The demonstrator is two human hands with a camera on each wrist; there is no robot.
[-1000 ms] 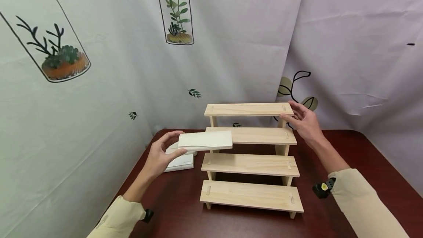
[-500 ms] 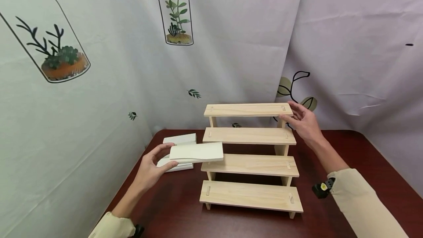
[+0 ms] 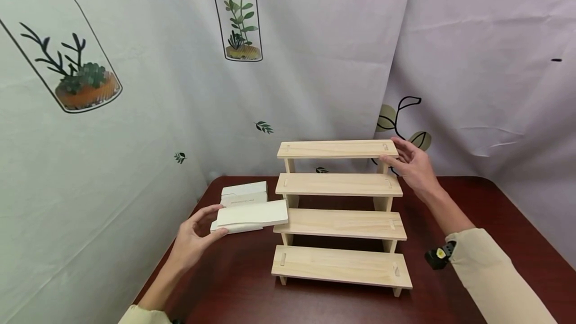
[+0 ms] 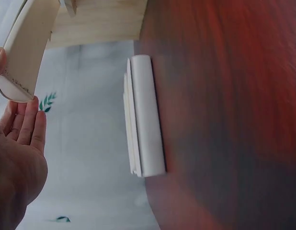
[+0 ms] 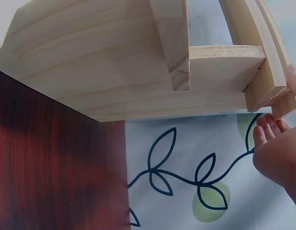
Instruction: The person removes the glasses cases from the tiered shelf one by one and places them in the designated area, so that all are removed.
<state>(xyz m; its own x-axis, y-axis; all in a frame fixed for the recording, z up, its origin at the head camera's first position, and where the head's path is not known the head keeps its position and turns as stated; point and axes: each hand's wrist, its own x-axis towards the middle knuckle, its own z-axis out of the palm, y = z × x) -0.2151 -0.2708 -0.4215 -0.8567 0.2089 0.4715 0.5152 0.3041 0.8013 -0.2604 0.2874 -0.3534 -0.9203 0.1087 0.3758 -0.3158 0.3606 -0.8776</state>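
Observation:
My left hand (image 3: 191, 239) pinches the left end of a flat white box (image 3: 252, 214), thumb on the near side and fingers behind. The box is held level above other white boxes (image 3: 243, 195) lying on the table, and its right end overlaps the edge of the stand in the head view. A pale wooden stand (image 3: 342, 224) with several stepped shelves stands on the table. At the stand's top shelf (image 3: 337, 149), my right hand (image 3: 416, 166) grips the right end, thumb in front and fingers behind. In the left wrist view, part of the held box (image 4: 30, 43) is cut off.
The dark red-brown table (image 3: 468, 224) runs up to a pale fabric backdrop (image 3: 324, 89) printed with plants, which hangs behind and at the left. A wrist strap with a dark camera (image 3: 437, 258) is on the right forearm.
My left hand has moved left and down with the white box, from in front of the upper shelves to above the other boxes. The right hand keeps its place on the top shelf.

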